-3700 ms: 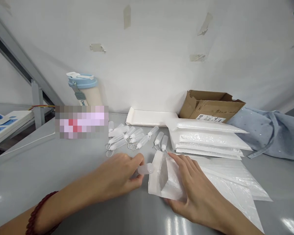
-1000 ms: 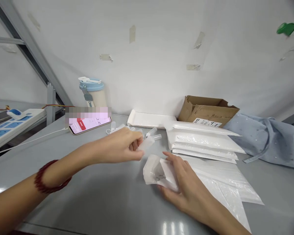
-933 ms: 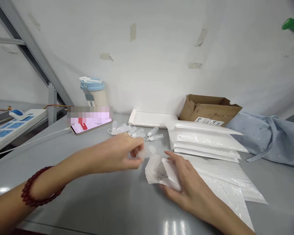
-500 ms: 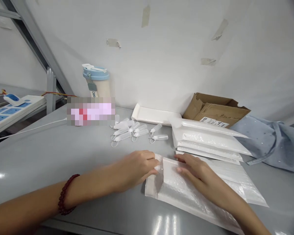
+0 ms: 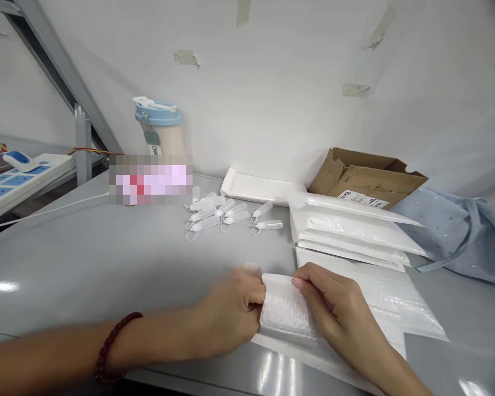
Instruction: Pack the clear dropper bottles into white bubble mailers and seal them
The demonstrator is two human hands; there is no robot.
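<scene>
Item: white bubble mailer (image 5: 286,313), lying flat at the near edge of the grey table (image 5: 86,264); all places below are given from this mailer.

Left hand (image 5: 235,311): at the mailer's left end, fingers curled, thumb and fingertips pinching the mailer's edge. A dark red bead bracelet (image 5: 107,352) sits on that wrist, further left.

Right hand (image 5: 334,305): on the mailer's top face, just right of the left hand, fingers bent and pressing down on the padding. The two hands are close together, nearly touching.

Under and right of the mailer: flat clear plastic bags (image 5: 396,308), spread on the table.

Behind the mailer, to the right: stack of white bubble mailers (image 5: 350,231); behind that, an open cardboard box (image 5: 367,176) with a label. Further right: crumpled blue cloth (image 5: 457,231).

Straight behind: cluster of small translucent dropper bottles (image 5: 223,214) lying on their sides; beyond them, a white tray (image 5: 259,190) against the wall.

Behind and left: blurred-out flat object (image 5: 150,179); tumbler with blue lid (image 5: 159,129). Far left: power strip (image 5: 12,179) with white cable.
</scene>
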